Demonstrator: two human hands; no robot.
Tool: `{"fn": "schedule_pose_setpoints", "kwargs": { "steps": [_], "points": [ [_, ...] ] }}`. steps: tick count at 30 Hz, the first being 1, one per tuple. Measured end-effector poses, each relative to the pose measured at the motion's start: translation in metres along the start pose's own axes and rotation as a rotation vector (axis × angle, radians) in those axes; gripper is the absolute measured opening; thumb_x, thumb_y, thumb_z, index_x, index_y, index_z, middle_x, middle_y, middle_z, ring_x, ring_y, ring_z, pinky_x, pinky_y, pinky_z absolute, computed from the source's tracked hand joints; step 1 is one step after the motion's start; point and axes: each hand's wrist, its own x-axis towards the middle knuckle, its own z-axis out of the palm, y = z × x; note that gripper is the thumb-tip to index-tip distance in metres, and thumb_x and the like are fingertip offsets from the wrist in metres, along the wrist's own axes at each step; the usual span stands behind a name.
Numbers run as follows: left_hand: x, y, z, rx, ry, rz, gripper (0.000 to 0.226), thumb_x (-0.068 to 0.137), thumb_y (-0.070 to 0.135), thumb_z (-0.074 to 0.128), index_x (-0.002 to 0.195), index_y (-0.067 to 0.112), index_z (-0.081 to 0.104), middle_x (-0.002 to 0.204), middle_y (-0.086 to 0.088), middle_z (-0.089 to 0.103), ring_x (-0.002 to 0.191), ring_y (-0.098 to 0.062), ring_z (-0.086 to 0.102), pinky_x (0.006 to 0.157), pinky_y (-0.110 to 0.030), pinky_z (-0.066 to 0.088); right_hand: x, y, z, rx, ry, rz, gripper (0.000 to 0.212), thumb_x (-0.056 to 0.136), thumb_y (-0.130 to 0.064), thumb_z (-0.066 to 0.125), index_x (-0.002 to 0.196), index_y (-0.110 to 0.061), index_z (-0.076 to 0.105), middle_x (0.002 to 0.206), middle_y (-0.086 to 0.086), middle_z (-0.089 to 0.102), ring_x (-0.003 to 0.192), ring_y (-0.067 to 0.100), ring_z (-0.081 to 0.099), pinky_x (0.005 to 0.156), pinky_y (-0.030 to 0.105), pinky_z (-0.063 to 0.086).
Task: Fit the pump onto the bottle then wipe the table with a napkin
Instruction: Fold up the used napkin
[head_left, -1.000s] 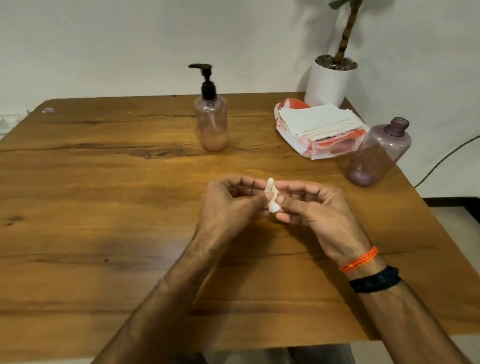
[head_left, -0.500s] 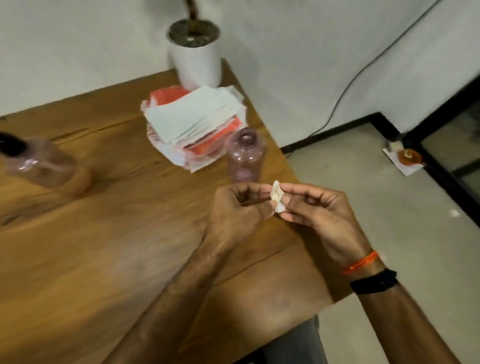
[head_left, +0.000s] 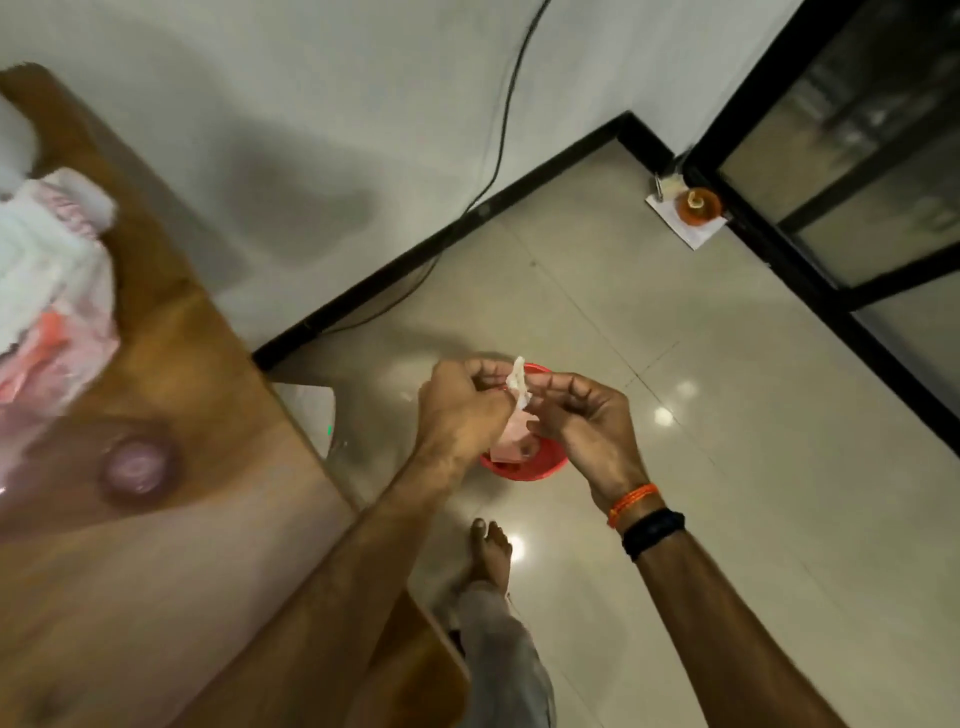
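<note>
Napkin (head_left: 520, 385), crumpled into a small white wad, is pinched between the fingertips of the left hand (head_left: 464, 410) and the right hand (head_left: 582, 415), both curled around it. The wad is held out past the table (head_left: 218, 374) edge, directly above a red bin (head_left: 524, 462) standing on the tiled floor, where some pinkish waste already lies. The step in hand is judged to be discarding the used napkin, which suggests the wiping is done. For a clean drop, the wad should be kept compact and centred over the bin's opening, lowered closer to the rim, and then released by both hands together so that it is not flicked sideways onto the floor. On the table, blurred by camera motion, a purple capped bottle (head_left: 136, 467) is seen from above, near the edge, and a pack of napkins (head_left: 52, 291) lies further back. The pump bottle is not in view.
</note>
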Motion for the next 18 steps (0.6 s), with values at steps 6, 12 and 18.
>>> {"fn": "schedule_pose_setpoints", "kwargs": {
  "steps": [6, 12, 18],
  "points": [
    [0.073, -0.05, 0.056, 0.072, -0.064, -0.231, 0.03, 0.069, -0.002, 0.065, 0.096, 0.006, 0.073, 0.1, -0.017, 0.073, 0.099, -0.033, 0.069, 0.093, -0.05, 0.054, 0.054, 0.061, -0.023, 0.028, -0.001, 0.182, 0.029, 0.084, 0.007, 0.066, 0.093, -0.019, 0.074, 0.093, -0.008, 0.075, 0.099, 0.023, 0.068, 0.089, 0.037, 0.057],
    [0.112, -0.092, 0.079, 0.206, -0.079, -0.253, 0.034, 0.08, 0.003, 0.064, 0.113, 0.009, 0.068, 0.111, -0.019, 0.069, 0.107, -0.039, 0.064, 0.094, -0.049, 0.053, 0.095, 0.119, -0.038, -0.002, -0.008, 0.353, 0.052, 0.088, 0.01, 0.056, 0.135, -0.011, 0.052, 0.127, 0.004, 0.063, 0.117, 0.02, 0.058, 0.103, 0.033, 0.047],
    [0.114, -0.093, 0.072, 0.241, -0.051, -0.26, 0.042, 0.08, -0.001, 0.065, 0.121, 0.008, 0.064, 0.1, -0.005, 0.062, 0.101, -0.027, 0.06, 0.087, -0.033, 0.048, 0.093, 0.129, -0.049, -0.059, 0.043, 0.408, 0.037, 0.084, 0.007, 0.061, 0.115, -0.014, 0.058, 0.097, -0.008, 0.065, 0.101, 0.021, 0.062, 0.097, 0.039, 0.051]
  ]
}}
